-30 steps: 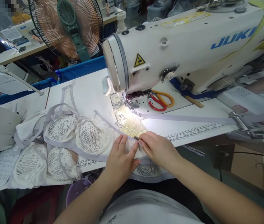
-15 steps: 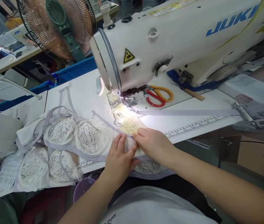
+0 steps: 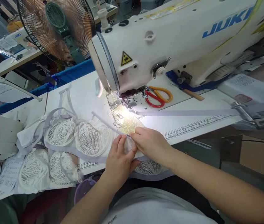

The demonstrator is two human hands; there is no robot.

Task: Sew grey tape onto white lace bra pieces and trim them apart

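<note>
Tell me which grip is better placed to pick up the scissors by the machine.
The right, I'd judge: the right grip is nearer the scissors; the left grip lies farther off. Both are at the white fabric, so the right would likely need freeing first.

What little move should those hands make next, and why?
I'd maybe slide the left fingers a little along the lilac strip, smoothing it: it runs on beyond them, while the right fingers are close by on the same edge and could steady it.
</note>
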